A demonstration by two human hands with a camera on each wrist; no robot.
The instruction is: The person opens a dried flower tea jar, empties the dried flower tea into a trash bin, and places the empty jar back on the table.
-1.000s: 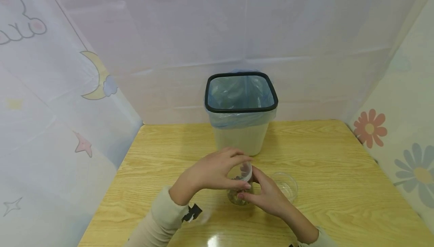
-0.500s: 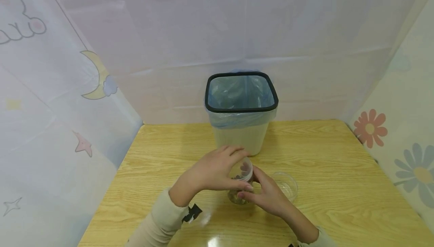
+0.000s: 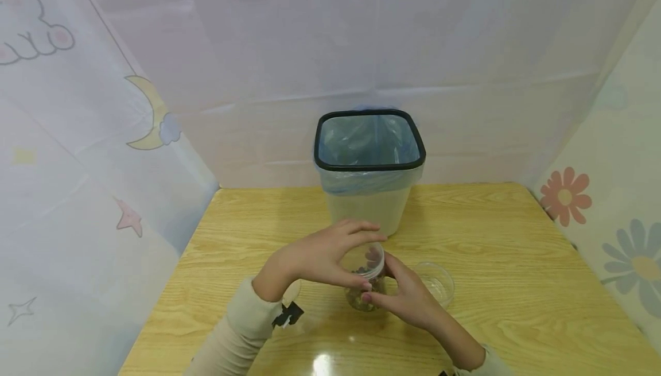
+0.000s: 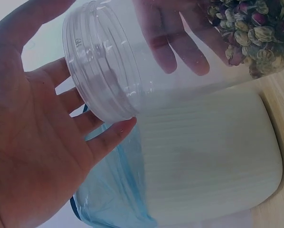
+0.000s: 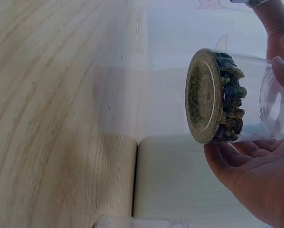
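My right hand (image 3: 410, 295) grips a clear plastic jar (image 3: 356, 301) from its right side, thumb in front. Dried flower buds (image 4: 256, 38), purple and pale yellow, fill its lower part. The right wrist view shows the round base of the jar (image 5: 202, 95) from below, off the wood. At the mouth, my left hand (image 3: 322, 254) spreads its fairly straight fingers around the threaded rim (image 4: 101, 61), thumb on the near side and fingers beyond. One fingertip comes right up to the rim in the left wrist view. To the right, a round, shallow clear lid (image 3: 436, 285) lies on the table.
Behind the hands stands a white bin (image 3: 369, 206) with a black rim and a blue liner bag (image 3: 361, 140). The wooden table (image 3: 248, 221) meets patterned cloth walls (image 3: 258, 77) at the back and sides. A black piece (image 3: 288, 314) hangs at the left cuff.
My left hand has shifted slightly left, its fingers spreading wider around the jar's rim. The right hand and the jar stay nearly in place.
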